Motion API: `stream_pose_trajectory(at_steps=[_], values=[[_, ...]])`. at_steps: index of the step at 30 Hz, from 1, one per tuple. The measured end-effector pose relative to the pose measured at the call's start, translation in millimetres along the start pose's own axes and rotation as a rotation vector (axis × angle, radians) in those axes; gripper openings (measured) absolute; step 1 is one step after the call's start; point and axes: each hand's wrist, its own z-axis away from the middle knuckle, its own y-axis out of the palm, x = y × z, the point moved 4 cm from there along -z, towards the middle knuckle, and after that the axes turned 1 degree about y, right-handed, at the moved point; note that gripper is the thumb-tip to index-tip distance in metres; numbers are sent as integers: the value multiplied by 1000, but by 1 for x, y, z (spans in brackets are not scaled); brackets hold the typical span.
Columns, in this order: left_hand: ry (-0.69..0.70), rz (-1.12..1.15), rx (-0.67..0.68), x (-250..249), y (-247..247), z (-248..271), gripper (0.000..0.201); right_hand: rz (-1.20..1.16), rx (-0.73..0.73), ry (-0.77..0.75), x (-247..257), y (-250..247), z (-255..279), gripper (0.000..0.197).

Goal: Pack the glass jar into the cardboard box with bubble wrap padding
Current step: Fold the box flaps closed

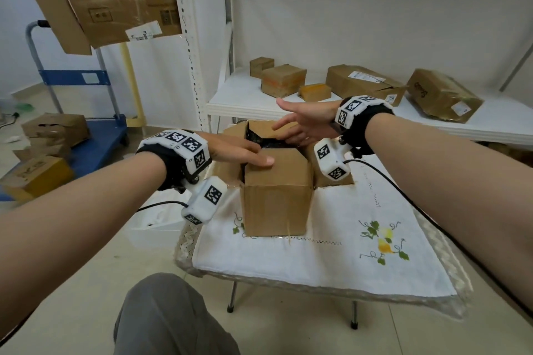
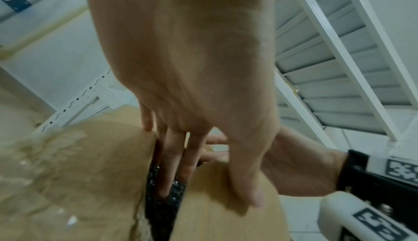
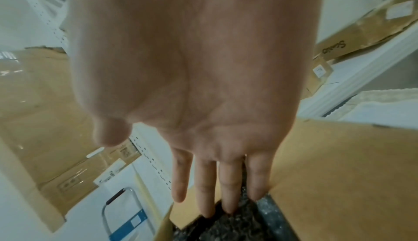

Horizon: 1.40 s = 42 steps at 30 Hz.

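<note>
A brown cardboard box (image 1: pixel 275 204) stands on a small table under a white embroidered cloth (image 1: pixel 331 262). Its top flaps are partly folded in, and black bubble wrap (image 1: pixel 274 142) shows in the gap between them. My left hand (image 1: pixel 253 153) lies on the near flap (image 2: pixel 226 218) with the thumb pressing it, and its straight fingers (image 2: pixel 172 164) reach down to the bubble wrap (image 2: pixel 162 205). My right hand (image 1: pixel 284 121) stretches flat over the far flap, its fingers (image 3: pixel 214 191) pointing into the opening above the wrap (image 3: pixel 237 227). No glass jar is visible.
A white shelf (image 1: pixel 245 95) behind the table carries several taped cardboard parcels. A blue hand trolley (image 1: pixel 95 135) and more boxes (image 1: pixel 37 173) stand on the floor at the left. A flattened carton (image 1: pixel 95 3) hangs at upper left. My knee (image 1: pixel 173 317) is below the table's front edge.
</note>
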Motion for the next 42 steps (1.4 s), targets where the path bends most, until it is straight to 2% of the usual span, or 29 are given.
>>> stream_pose_trajectory(at_steps=[3,5,7,11,15,18,21,23,25,27,28,29,30,31,33,35,37,39,42], values=[[-1,-98,-107,2,-6,-14,91,94,-40,1,-4,1,1,74],[24,-194,-236,-4,-10,-21,113,190,-74,-14,-4,4,1,59],[36,-298,-325,-14,-16,-25,136,254,-114,-5,-6,6,-1,54],[1,-398,-314,-23,-22,-35,153,258,-199,-21,-11,4,1,39],[-13,-516,-376,-30,-24,-43,166,275,-221,-55,-16,2,3,31],[-30,-470,-307,-26,-21,-45,162,263,-238,-114,-19,2,6,29],[-29,-364,-161,-25,-21,-44,126,100,-325,-218,-23,0,11,16],[-109,-392,-78,-24,-16,-45,116,18,-457,-290,-29,-8,16,19],[-163,-420,-40,-24,-12,-50,113,61,-683,-281,-40,-21,22,18],[-197,-397,-14,-26,-9,-55,109,82,-846,-117,-59,-35,25,18],[-211,-423,-9,-28,-9,-55,108,86,-844,5,-71,-38,24,28],[-224,-473,-24,-29,-10,-57,108,99,-783,120,-80,-39,23,41],[-224,-519,-42,-32,-10,-56,107,113,-711,196,-85,-37,23,50],[-221,-548,-55,-33,-11,-58,104,117,-675,204,-88,-38,22,52],[-217,-551,-69,-33,-11,-59,102,44,-738,88,-77,-36,30,46],[-232,-507,-46,-28,-11,-59,110,-166,-791,-102,-63,-35,39,39],[-227,-423,-35,-24,-9,-56,114,-315,-670,-232,-46,-25,41,36],[-233,-361,-43,-21,-8,-53,112,-148,-567,-274,-34,-13,35,40],[-227,-363,-65,-18,-9,-54,114,193,-479,-242,-33,6,19,50]])
